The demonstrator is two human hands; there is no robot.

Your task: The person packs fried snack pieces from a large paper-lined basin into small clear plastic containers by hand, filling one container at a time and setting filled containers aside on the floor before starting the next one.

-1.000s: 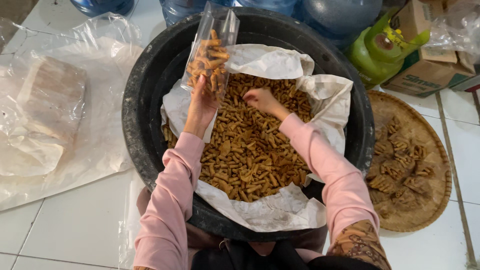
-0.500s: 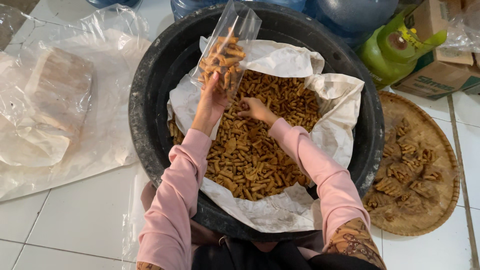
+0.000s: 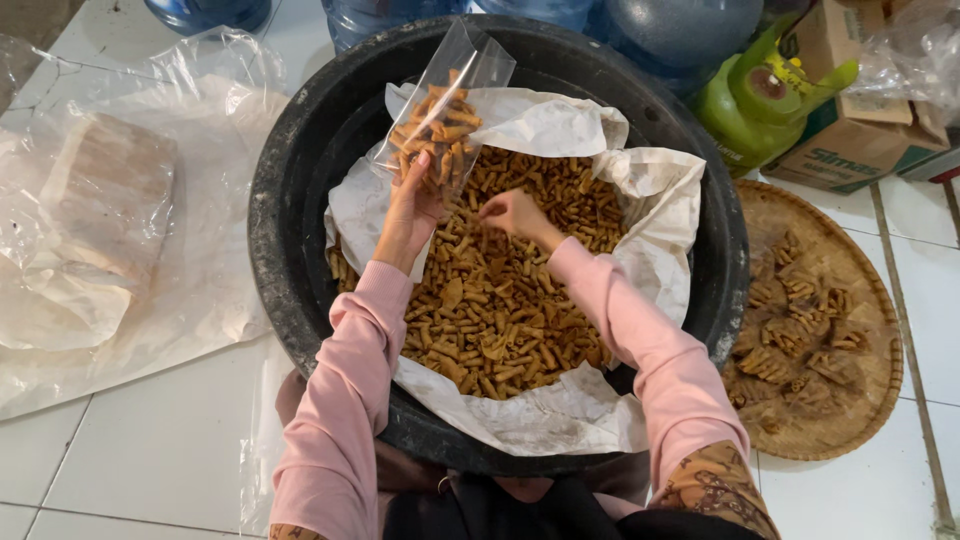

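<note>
Clear snack bag (image 3: 440, 125) gripped upright in left hand (image 3: 408, 212) near basin's (image 3: 290, 300) far rim, just left of right hand (image 3: 512, 212) pinching fried sticks (image 3: 500, 310).

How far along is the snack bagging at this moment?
Done: packed bags lie on the plastic sheet at left. In hand: left hand holds a partly filled clear bag; right hand reaches into the snacks. Left: the lined basin holds plenty.

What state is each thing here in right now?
Clear bag: open-topped, partly filled with snacks, held up.
Left hand: gripping the bag.
Right hand: down on the snack sticks, fingers bunched.
Black tub: paper-lined, holding snacks.
Woven tray: flat on the floor, bearing snack clusters.
</note>
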